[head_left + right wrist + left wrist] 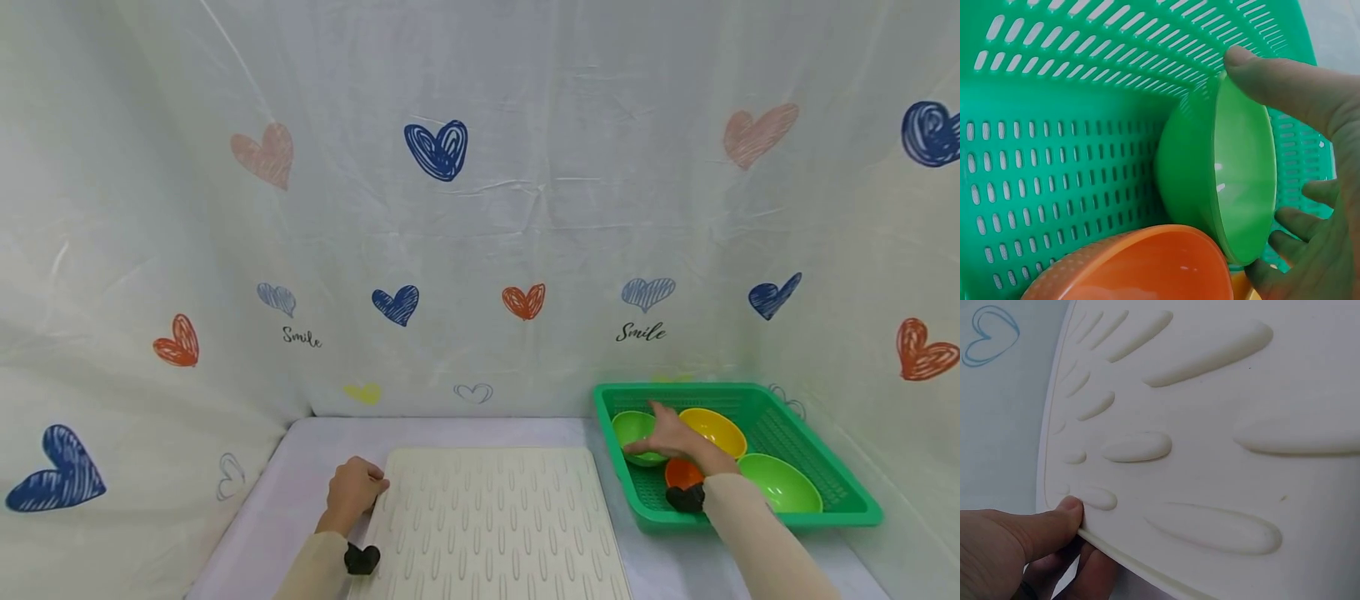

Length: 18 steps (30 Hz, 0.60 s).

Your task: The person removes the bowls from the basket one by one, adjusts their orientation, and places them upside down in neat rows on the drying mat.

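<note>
My left hand (351,493) pinches the left edge of a white ridged mat (495,525). In the left wrist view the thumb (1069,512) lies on the top face, with the fingers curled beneath the edge. Over at the right, my right hand (671,435) reaches into a green slotted basket (675,389), spread across a small light green bowl (628,427). The right wrist view has the thumb (1254,69) at one side of that bowl's rim and the fingers at the other side. An orange bowl (1160,269) sits beside it.
A yellow bowl (720,432) and a larger green bowl (783,483) also lie in the basket. A pale cloth covers the table (262,500). White sheeting (480,233) printed with hearts stands behind and at both sides.
</note>
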Each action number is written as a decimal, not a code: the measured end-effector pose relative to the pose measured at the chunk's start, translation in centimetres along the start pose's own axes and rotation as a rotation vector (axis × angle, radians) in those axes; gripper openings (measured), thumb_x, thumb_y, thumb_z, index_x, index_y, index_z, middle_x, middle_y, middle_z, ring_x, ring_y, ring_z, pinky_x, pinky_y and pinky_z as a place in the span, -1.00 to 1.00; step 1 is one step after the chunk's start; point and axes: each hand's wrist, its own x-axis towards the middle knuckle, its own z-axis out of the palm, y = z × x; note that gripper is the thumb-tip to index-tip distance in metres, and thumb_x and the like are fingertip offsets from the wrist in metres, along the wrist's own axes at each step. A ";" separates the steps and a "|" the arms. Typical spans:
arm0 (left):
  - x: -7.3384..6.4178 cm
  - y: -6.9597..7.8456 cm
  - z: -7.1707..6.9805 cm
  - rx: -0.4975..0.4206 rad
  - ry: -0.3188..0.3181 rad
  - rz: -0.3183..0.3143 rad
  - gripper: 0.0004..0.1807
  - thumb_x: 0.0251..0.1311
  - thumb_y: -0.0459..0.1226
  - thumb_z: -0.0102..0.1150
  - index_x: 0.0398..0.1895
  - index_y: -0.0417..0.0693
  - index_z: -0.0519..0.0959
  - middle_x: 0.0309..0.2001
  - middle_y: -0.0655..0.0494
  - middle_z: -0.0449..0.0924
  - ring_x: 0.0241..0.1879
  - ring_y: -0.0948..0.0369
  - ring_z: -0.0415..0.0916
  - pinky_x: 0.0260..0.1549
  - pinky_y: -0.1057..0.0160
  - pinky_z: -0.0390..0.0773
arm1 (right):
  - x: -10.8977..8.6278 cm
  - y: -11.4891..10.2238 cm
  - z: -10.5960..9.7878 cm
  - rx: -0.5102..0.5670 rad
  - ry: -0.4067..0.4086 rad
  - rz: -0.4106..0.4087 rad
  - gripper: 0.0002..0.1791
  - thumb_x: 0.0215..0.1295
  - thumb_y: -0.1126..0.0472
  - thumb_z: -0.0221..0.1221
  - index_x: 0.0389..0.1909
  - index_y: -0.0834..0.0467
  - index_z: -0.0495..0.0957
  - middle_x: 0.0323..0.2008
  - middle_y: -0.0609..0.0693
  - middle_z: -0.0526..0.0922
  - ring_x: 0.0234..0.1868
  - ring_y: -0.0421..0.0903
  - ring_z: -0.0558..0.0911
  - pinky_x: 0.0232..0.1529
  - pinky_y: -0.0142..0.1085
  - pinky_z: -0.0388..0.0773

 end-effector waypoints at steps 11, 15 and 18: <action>0.1 0.2 0.0 -0.006 -0.021 0.003 -0.83 0.02 -0.30 0.40 -0.32 -0.21 0.73 -0.42 0.01 0.71 -0.53 0.21 0.56 -0.52 0.14 0.57 | 0.1 0.1 0.2 -0.068 -0.069 0.044 0.32 -0.10 -0.11 0.45 0.32 0.66 -0.13 0.27 0.69 0.03 0.26 0.56 0.16 0.21 0.30 0.29; 0.1 0.2 -0.1 0.005 -0.019 0.005 -0.83 0.04 -0.29 0.39 -0.31 -0.20 0.73 -0.41 0.01 0.72 -0.51 0.20 0.57 -0.49 0.12 0.58 | 0.1 -0.2 0.0 -0.077 -0.093 0.057 0.32 -0.10 -0.11 0.46 0.31 0.68 -0.14 0.28 0.69 0.02 0.26 0.54 0.17 0.24 0.29 0.26; -0.1 0.2 -0.2 0.007 -0.019 0.006 -0.82 0.04 -0.29 0.38 -0.30 -0.21 0.73 -0.40 -0.01 0.72 -0.49 0.18 0.58 -0.46 0.09 0.60 | -0.1 -0.4 0.1 -0.090 -0.089 0.064 0.34 -0.11 -0.13 0.46 0.31 0.67 -0.13 0.27 0.68 0.03 0.25 0.53 0.19 0.23 0.28 0.28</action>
